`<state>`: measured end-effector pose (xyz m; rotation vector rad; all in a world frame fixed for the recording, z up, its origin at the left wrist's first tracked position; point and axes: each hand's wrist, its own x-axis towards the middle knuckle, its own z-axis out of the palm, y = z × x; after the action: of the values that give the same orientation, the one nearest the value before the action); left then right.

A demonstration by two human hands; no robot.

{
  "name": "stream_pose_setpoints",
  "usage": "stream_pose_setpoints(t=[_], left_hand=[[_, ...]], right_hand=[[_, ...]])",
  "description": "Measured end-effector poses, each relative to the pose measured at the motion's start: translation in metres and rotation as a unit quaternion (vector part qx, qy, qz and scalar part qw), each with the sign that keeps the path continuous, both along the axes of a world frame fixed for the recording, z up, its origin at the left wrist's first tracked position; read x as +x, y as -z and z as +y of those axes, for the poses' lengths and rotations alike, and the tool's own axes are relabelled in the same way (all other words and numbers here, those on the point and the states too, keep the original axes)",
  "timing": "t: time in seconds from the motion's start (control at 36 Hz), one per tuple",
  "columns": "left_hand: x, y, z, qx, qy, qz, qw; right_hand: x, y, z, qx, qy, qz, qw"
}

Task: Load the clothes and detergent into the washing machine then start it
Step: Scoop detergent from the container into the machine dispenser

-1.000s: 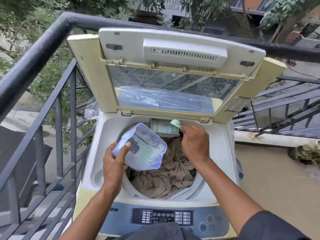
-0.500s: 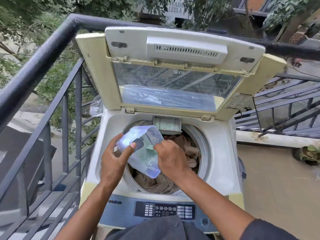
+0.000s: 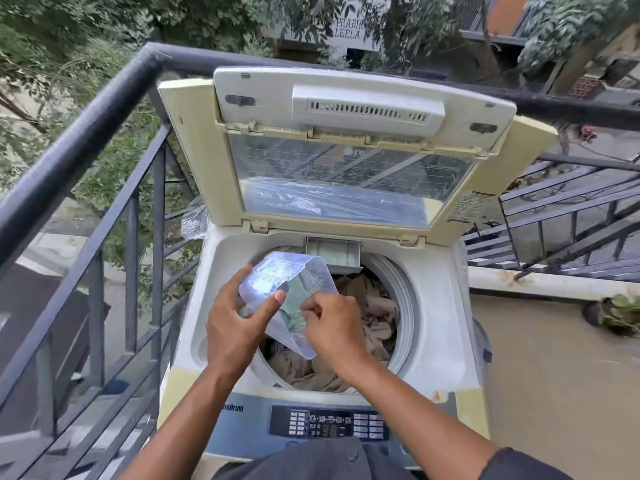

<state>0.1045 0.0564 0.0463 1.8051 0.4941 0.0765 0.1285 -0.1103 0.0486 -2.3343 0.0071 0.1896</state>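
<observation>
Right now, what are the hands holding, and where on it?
The left hand grips the clear detergent pouch by its left side; the right hand reaches into its open mouth. What it pinches cannot be told.

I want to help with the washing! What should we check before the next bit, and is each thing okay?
1. Washing machine lid open: ok.
2. Brown clothes inside the drum: ok.
3. Detergent pouch held over the drum, not the floor: ok.
4. Left hand gripping the pouch: ok.
5. Right hand fingers at the pouch mouth: ok; scoop inside, cannot tell.
6. Detergent drawer filled enough: cannot tell.
</observation>
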Motion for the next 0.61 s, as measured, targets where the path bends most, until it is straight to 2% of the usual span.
stream_pose_setpoints(t=[0.17,0.31,0.47,0.61], left_hand=[[0.004,0.008,0.001,-0.010,-0.041,0.023,0.999],[0.011,0.018,0.001,-0.029,-0.076,0.044,0.996],[0.023,0.028,0.002,-0.049,-0.095,0.065,0.992],[0.033,0.033,0.003,-0.024,-0.094,0.069,0.993]], right_hand=[[0.004,0.007,-0.021,0.105,0.130,0.054,0.985],[0.007,0.008,-0.033,0.219,0.214,0.089,0.948],[0.024,0.002,-0.047,0.298,0.271,0.079,0.912],[0.048,-0.001,-0.059,0.333,0.310,0.064,0.888]])
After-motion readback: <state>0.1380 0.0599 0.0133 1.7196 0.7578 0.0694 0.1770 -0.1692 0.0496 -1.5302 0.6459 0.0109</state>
